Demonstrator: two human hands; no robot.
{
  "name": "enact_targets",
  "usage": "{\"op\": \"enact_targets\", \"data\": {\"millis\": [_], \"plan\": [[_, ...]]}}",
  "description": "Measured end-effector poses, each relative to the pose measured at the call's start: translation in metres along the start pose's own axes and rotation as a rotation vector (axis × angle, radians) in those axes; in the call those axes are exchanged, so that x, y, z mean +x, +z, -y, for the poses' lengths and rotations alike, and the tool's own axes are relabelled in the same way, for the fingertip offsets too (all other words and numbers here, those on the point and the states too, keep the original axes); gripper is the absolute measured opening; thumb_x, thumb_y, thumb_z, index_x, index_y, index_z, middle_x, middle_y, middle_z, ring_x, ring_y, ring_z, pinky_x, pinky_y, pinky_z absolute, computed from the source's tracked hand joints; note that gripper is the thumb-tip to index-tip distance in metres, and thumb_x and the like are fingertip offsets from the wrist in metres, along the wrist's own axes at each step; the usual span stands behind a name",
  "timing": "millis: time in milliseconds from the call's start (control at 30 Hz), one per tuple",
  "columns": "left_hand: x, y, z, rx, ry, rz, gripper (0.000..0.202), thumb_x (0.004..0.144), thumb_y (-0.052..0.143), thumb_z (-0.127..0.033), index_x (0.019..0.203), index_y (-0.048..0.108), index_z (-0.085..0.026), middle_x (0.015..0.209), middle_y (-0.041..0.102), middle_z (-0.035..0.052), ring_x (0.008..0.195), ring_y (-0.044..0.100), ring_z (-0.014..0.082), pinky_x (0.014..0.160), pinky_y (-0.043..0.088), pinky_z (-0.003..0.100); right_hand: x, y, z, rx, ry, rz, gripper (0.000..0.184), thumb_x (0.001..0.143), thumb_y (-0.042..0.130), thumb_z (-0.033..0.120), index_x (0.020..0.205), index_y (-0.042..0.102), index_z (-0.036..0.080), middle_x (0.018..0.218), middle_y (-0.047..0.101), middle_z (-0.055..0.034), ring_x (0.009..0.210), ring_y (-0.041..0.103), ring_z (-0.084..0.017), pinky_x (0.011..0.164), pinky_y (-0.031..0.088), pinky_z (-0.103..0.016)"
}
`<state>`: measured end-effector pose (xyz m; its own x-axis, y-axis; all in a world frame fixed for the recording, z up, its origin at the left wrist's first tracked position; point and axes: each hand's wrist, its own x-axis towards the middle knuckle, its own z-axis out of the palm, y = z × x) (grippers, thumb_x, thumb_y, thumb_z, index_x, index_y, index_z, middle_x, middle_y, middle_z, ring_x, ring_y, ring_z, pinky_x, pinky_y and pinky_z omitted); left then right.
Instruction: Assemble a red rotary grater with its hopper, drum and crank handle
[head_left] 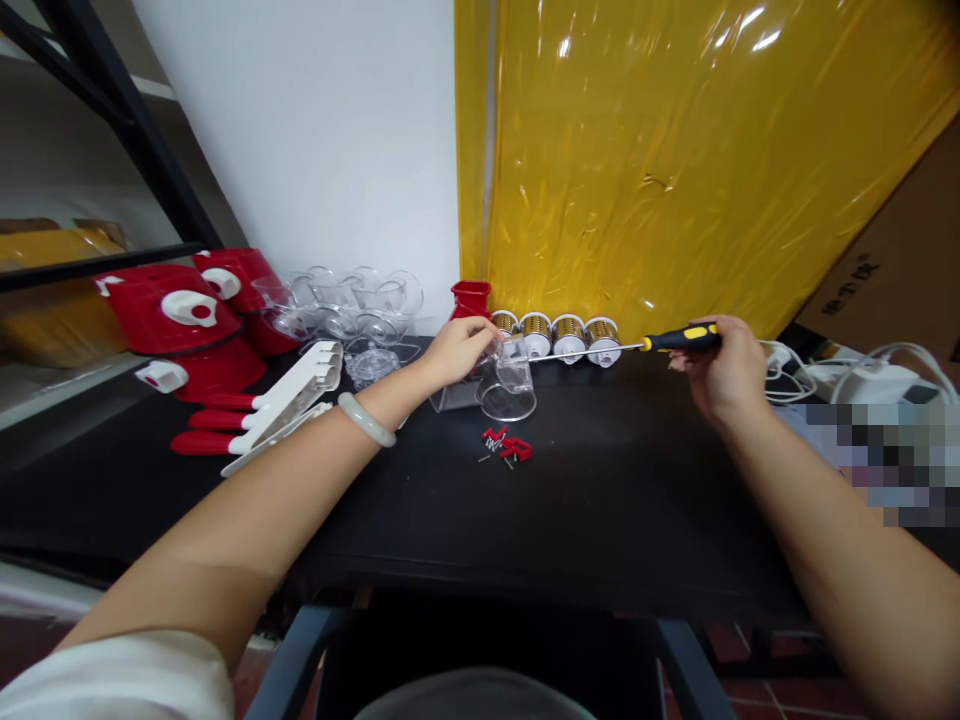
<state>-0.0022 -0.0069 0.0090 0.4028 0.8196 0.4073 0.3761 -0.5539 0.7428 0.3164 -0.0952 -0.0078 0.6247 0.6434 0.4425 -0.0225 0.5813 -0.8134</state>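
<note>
My left hand is closed on a clear plastic housing that rests on the black table. In my right hand is a long screwdriver with a black and yellow handle, held about level. Its shaft points left, and the tip reaches the upper part of the clear housing; whether a screw sits there is too small to tell. Just in front of the housing lie small red plastic parts with several loose screws around them.
Several metal grater drums stand behind the housing beside a red container. Clear plastic parts, white handles with red grips and red bases fill the left side. White cables lie at right.
</note>
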Motion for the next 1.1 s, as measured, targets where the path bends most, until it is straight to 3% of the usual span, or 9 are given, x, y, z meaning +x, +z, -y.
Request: {"op": "enact_targets", "data": {"millis": [333, 533, 767, 1100], "plan": [[0.0003, 0.0006, 0.0011, -0.014, 0.006, -0.001, 0.023, 0.082, 0.047, -0.02, 0.082, 0.07, -0.015, 0.073, 0.067, 0.0034, 0.065, 0.058, 0.0137, 0.064, 0.043, 0.027, 0.001, -0.0015, -0.0015, -0.027, 0.011, 0.033, 0.025, 0.082, 0.061, 0.041, 0.079, 0.052, 0.019, 0.058, 0.057, 0.0052, 0.033, 0.049, -0.009, 0.029, 0.041, -0.02], [0.0008, 0.0008, 0.0014, -0.004, 0.0, -0.003, 0.024, 0.082, 0.047, -0.02, 0.082, 0.07, -0.016, 0.074, 0.068, 0.0042, 0.067, 0.059, 0.0149, 0.066, 0.044, 0.028, 0.0001, -0.0018, -0.0029, 0.003, 0.032, 0.046, 0.007, 0.078, 0.05, 0.024, 0.079, 0.055, 0.018, 0.054, 0.054, 0.0044, 0.036, 0.051, -0.012, 0.031, 0.042, -0.021], [0.0005, 0.0008, 0.0016, -0.019, -0.007, 0.0, 0.024, 0.081, 0.047, -0.02, 0.082, 0.07, -0.015, 0.073, 0.067, 0.0037, 0.063, 0.056, 0.0141, 0.062, 0.043, 0.028, 0.001, -0.0058, -0.0021, 0.086, 0.027, 0.151, 0.029, 0.073, 0.038, 0.03, 0.081, 0.061, 0.016, 0.054, 0.06, -0.0037, 0.037, 0.057, -0.019, 0.032, 0.04, -0.027], [-0.0008, 0.0007, -0.0011, -0.022, -0.008, -0.005, 0.022, 0.081, 0.048, -0.021, 0.081, 0.069, -0.015, 0.072, 0.067, 0.0027, 0.065, 0.057, 0.0141, 0.063, 0.043, 0.027, 0.0012, -0.0066, -0.0035, 0.047, -0.004, 0.14, 0.021, 0.079, 0.053, 0.034, 0.086, 0.061, 0.016, 0.053, 0.058, 0.0016, 0.034, 0.051, -0.013, 0.03, 0.043, -0.023]]}}
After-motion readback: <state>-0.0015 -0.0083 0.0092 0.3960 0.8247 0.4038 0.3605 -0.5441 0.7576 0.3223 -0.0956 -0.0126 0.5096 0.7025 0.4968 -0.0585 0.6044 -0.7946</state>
